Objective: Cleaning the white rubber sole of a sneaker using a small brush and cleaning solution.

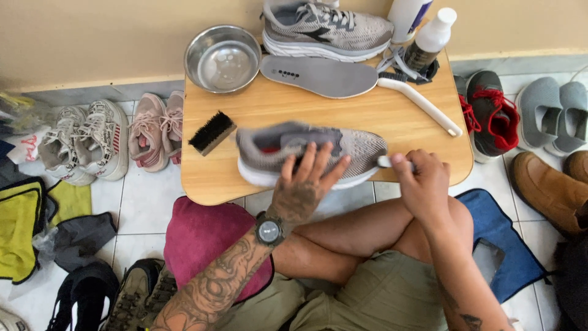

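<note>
- Left hand (304, 184) lay spread over the side of a grey knit running shoe with white sole (309, 153), fingers splayed and pressing on it, steadying rather than wrapping around it.
- That shoe sat on its sole at the near edge of a small light wooden table (343, 116), toe pointing to the person's right (a bit motion-blurred).
- Right hand (422, 181) was closed around a small white-handled tool (384, 162), its tip touching the shoe's toe end; tool's head too blurred to tell what kind.
- Farther back on the table: round steel bowl (223, 58), matching second grey shoe (324, 27), grey insole (318, 75) lying flat just in front of it.
- Black-bristled wooden brush (211, 132) lay near the held shoe's heel, not touching.
- Long white-handled brush (422, 104) lay diagonally at the right side, beside a dark bottle with white cap (430, 41).
- Person sat cross-legged on tiled floor, maroon cushion (202, 239) by the left knee, other shoes around.
</note>
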